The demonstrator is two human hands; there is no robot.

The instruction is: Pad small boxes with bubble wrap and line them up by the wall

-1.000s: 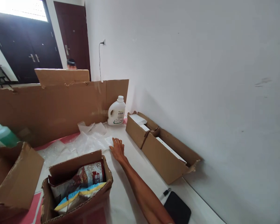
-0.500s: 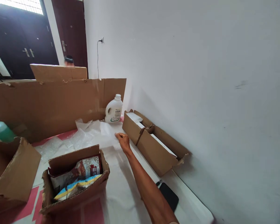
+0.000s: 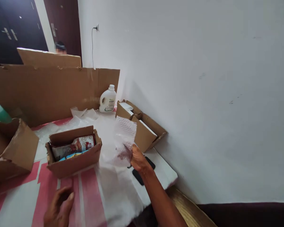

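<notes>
Over the table (image 3: 164, 173), a sheet of bubble wrap (image 3: 125, 130) is pinched in the right hand (image 3: 137, 157); nothing is gripped by the left hand (image 3: 59, 206), fingers curled, thumb apart. Held at one edge, it could be snagged on the open carton (image 3: 142, 137) if swung wide, or dropped if loosened!

Soft, moderate light is coming from the left, casting a faint shadow on the plain white wall (image 3: 191, 78) behind the open brown cardboard boxes (image 3: 143, 134). The right corners are dimming. Wide-angle distortion is slanting the dark double door (image 3: 21, 34). The bare left hand (image 3: 55, 214) is looking slightly soft; pixelation is masking a distant person (image 3: 60, 46).
</notes>
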